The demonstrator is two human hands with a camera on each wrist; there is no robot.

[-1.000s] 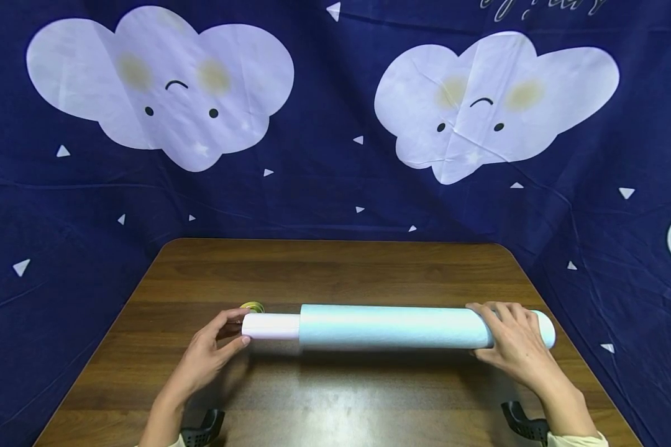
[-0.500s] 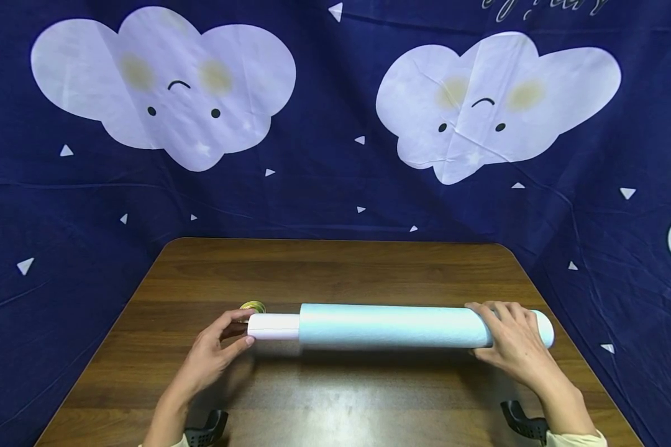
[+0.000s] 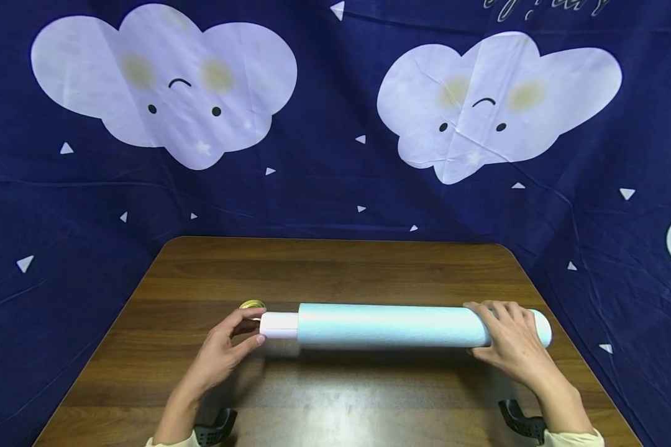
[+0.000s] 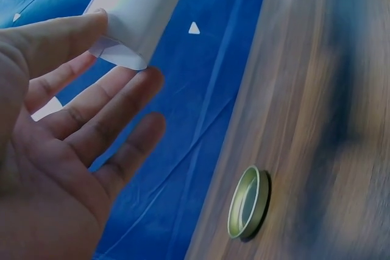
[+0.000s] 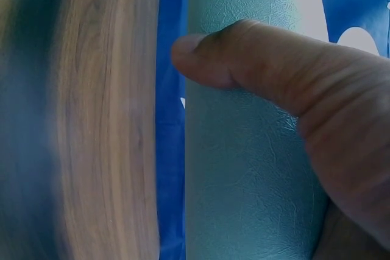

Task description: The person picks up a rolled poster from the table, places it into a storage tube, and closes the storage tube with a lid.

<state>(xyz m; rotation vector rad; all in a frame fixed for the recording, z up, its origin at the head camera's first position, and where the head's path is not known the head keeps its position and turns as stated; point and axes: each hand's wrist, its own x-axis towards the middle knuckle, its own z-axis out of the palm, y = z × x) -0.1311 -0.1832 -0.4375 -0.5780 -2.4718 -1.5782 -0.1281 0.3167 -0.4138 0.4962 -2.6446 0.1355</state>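
1. Pale blue tube: lies crosswise, seemingly raised above the wooden table; white roll juts from its left mouth, the rest hidden inside.
2. Left hand: pinches the roll's outer end, thumb on 1 side, fingertips opposite.
3. Right hand: grips the tube near its right end, thumb on the near side.
4. Gold cap: on the table near the left hand, touching neither hand nor roll.
5. Handling (judged): roll light, probably paper, springy, easily creased; hold lightly at the end, 2 sides. Tube stiff, light; creased surface looks grippy; wrap the body near 1 end.
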